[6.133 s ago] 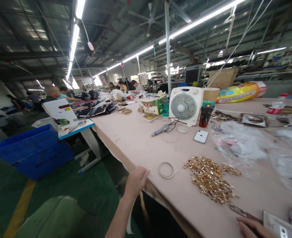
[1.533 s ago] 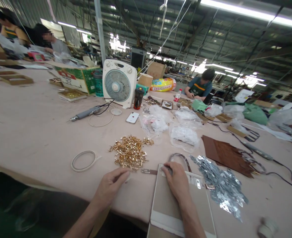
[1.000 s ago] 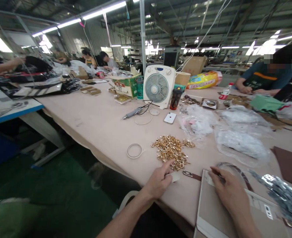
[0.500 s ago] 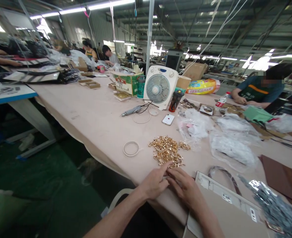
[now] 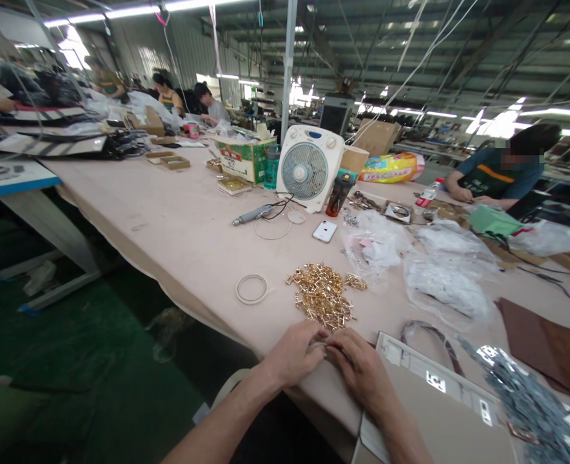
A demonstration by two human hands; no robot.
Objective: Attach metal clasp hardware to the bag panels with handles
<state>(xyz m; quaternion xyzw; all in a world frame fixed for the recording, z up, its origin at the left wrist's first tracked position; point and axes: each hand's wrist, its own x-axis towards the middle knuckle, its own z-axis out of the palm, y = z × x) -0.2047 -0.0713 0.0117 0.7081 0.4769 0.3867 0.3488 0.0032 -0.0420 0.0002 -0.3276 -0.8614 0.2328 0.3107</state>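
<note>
My left hand and my right hand meet at the table's near edge, fingertips almost touching. Both have their fingers curled in a pinch; whatever small thing lies between them is hidden. Just beyond the fingertips spreads a heap of small gold-coloured metal pins or screws. To its left lies a narrow white roll of tape. Beside my right forearm is a flat beige panel with shiny metal fittings along a pale strip.
A box fan, a dark bottle, a phone and a corded electric screwdriver are farther back. Plastic bags, a brown sheet and grey pieces lie right. A co-worker sits at the far right.
My left thumb and index finger, stretched toward the gold heap before, are now curled in close to my right fingertips. The whole view has shifted slightly.
</note>
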